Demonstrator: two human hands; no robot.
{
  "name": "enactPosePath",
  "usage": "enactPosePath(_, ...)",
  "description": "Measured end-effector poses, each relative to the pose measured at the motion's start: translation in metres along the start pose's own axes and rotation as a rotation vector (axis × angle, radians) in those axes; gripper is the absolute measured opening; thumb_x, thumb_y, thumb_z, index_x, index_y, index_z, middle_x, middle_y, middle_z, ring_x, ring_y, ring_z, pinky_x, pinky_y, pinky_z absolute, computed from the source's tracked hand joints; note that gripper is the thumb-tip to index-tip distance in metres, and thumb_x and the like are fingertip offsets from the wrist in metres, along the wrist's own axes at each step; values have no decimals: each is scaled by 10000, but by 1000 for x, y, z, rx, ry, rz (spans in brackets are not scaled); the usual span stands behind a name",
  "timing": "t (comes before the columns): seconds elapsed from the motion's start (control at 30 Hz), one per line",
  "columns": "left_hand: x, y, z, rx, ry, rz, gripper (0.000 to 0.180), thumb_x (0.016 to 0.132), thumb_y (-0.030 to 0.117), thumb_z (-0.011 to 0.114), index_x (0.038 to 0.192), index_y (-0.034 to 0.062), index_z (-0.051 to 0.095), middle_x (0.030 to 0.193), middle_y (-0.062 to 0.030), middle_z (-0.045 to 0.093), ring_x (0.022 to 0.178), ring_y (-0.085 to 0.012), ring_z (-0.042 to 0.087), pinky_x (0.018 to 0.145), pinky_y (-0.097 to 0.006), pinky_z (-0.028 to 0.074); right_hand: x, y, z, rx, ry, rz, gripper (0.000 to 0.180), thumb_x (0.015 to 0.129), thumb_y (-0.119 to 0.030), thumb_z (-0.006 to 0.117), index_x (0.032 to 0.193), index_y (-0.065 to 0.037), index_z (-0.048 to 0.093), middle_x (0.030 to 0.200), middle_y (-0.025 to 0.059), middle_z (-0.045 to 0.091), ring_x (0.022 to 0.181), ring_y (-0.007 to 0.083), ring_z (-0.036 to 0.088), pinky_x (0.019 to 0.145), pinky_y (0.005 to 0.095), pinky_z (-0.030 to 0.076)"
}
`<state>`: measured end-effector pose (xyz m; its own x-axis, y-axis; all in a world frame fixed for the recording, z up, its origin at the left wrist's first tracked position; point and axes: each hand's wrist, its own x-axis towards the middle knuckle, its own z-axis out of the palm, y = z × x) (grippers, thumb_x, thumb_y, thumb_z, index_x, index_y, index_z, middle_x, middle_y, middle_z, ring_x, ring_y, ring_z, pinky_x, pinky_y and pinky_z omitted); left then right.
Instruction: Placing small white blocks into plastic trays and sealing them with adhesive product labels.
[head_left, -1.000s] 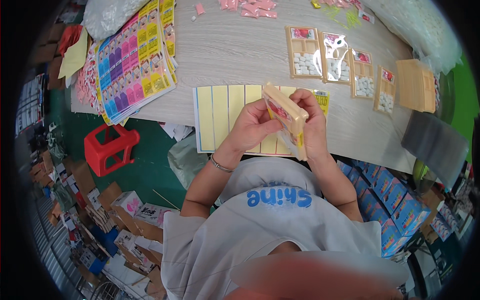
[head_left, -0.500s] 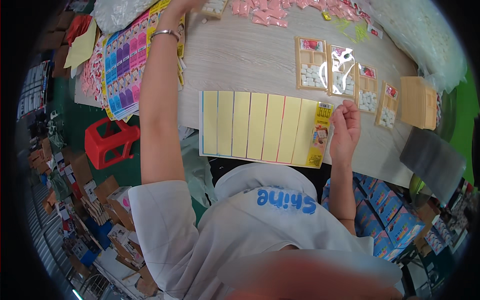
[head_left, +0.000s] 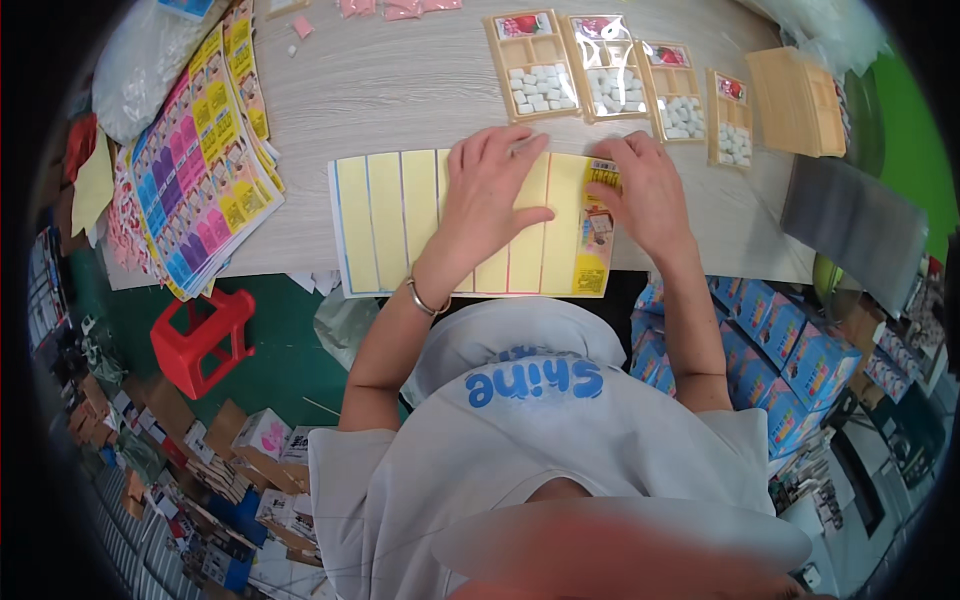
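In front of me lies a pale yellow sheet point(head_left: 385, 225) divided by thin coloured lines, with a printed yellow strip along its right end. Over its middle is my left hand point(head_left: 485, 195), fingers spread and thumb stretched to the right, gripping nothing. My right hand point(head_left: 650, 195) rests at the sheet's right end by the printed strip. Its thumb and bent fingers are apart, with nothing visible between them. Just beyond the hands, trays of white pieces point(head_left: 540, 85) stand in a row, each with a strawberry-type picture card on top.
A stack of wooden-coloured trays point(head_left: 795, 100) stands at the right. Printed colourful sheets point(head_left: 195, 170) are piled at the left beside a clear plastic bag point(head_left: 150, 70). Pink packets point(head_left: 400, 8) lie at the far edge. A red stool point(head_left: 205, 340) and blue boxes point(head_left: 785, 350) are below table height.
My left hand has come back from the far left side onto the sheet, fingers spread. My right hand has opened from a closed pose at the sheet's right edge. The head view has shifted.
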<state>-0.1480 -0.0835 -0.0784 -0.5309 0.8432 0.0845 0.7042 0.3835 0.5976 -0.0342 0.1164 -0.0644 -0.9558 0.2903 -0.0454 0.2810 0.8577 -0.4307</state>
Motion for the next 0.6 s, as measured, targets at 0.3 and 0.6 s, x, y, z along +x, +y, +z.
enactPosePath(0.3, 14, 4, 44, -21, 142, -47, 151, 898, 239, 727, 979, 122, 676, 966, -30, 643, 1025, -259, 538, 972, -439, 328, -10, 13, 20, 350, 149, -70, 257, 838, -71, 764, 1093, -88, 739, 989, 63, 653, 831, 283, 633, 737, 397, 539)
enactPosePath(0.6, 22, 9, 60, 127, 266, -35, 127, 939, 239, 676, 894, 123, 649, 880, -24, 632, 924, -247, 534, 936, -441, 335, -1, 53, 31, -15, 336, -583, 358, 711, -105, 749, 1065, -157, 763, 1081, -9, 675, 963, 201, 619, 833, 355, 494)
